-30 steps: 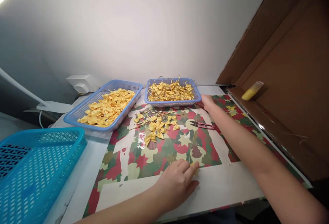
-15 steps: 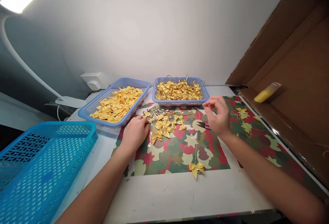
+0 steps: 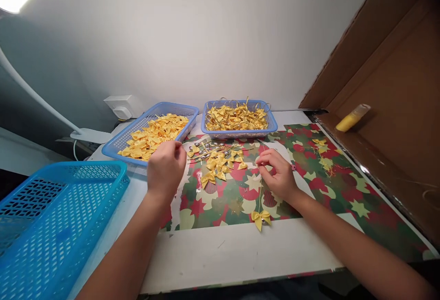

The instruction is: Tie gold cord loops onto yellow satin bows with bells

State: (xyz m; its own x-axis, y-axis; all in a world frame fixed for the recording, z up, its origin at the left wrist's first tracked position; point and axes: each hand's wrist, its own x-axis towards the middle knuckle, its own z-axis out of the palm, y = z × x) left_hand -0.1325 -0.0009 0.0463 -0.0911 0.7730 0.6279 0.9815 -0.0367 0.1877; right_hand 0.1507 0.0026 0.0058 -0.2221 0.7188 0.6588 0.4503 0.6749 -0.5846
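My left hand is raised beside the front right corner of a blue basket of yellow bows, its fingers curled in a pinch; whatever they hold is hidden. My right hand pinches at a thin pale thread over the patterned sheet. Down at the sheet's front edge, that thread meets a yellow ribbon bow with a small silver bead. Between my hands lie loose yellow bows in a cluster. Behind them are silver beads and thin gold wire ties.
Two blue baskets stand at the back: the left basket holds bows, the right basket bows with gold ties. An aqua basket sits left, near a white lamp base. On the cardboard at right lies a yellow tube.
My left hand has lifted away from the gold ties, left toward the basket. My right hand has come down and left to the thread, covering the dark pronged tool. The view has shifted slightly.
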